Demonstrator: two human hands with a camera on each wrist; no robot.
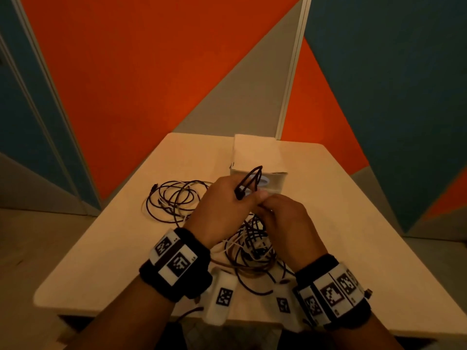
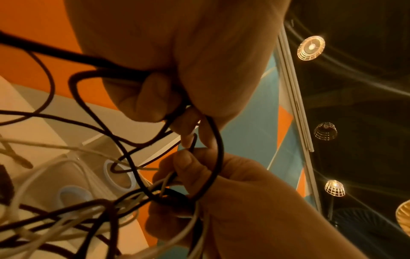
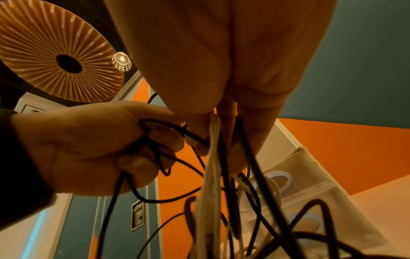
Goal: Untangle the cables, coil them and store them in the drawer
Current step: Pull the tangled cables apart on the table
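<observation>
My left hand (image 1: 235,195) holds a few short loops of a black cable (image 1: 255,178) that stick up above its fingers. Right beside it, my right hand (image 1: 271,208) pinches a bunch of black and white strands, and the tangle (image 1: 252,245) hangs from it down to the table. In the left wrist view the left hand's fingers (image 2: 150,98) curl round the black cable (image 2: 213,157), which runs on into the right hand (image 2: 221,192). The right wrist view shows white strands (image 3: 214,140) coming out of the right hand's fingers (image 3: 255,133), beside the left hand (image 3: 88,149).
A second loose heap of dark and white cables (image 1: 173,200) lies on the pale table (image 1: 333,198) to the left of my hands. A small white drawer unit (image 1: 252,152) with blue ring handles (image 2: 119,175) stands just behind them. Orange and blue walls lie beyond.
</observation>
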